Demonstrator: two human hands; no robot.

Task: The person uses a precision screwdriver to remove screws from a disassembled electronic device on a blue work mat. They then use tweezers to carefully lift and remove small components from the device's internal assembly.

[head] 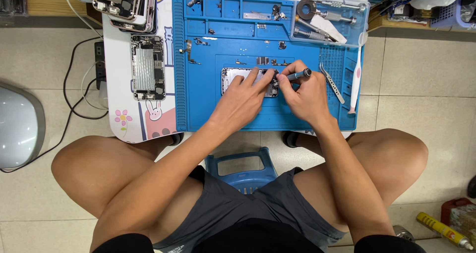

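Observation:
An opened phone body (234, 77) lies flat in the middle of a blue work mat (198, 104) on a small low table. My left hand (245, 98) rests on it, fingers spread and pressing it down. My right hand (305, 95) grips a small grey screwdriver (299, 75), its tip pointing left into the right end of the phone, beside my left fingertips. Several tiny metal parts (270, 61) lie on the mat just above the phone.
Another opened phone (147, 67) lies left of the mat, with stacked phone frames (126, 5) above it. Tweezers (332, 83) and a white brush (356, 79) lie on the mat's right. A clear tool box (327, 15) sits top right. Cables (74, 94) run on the floor.

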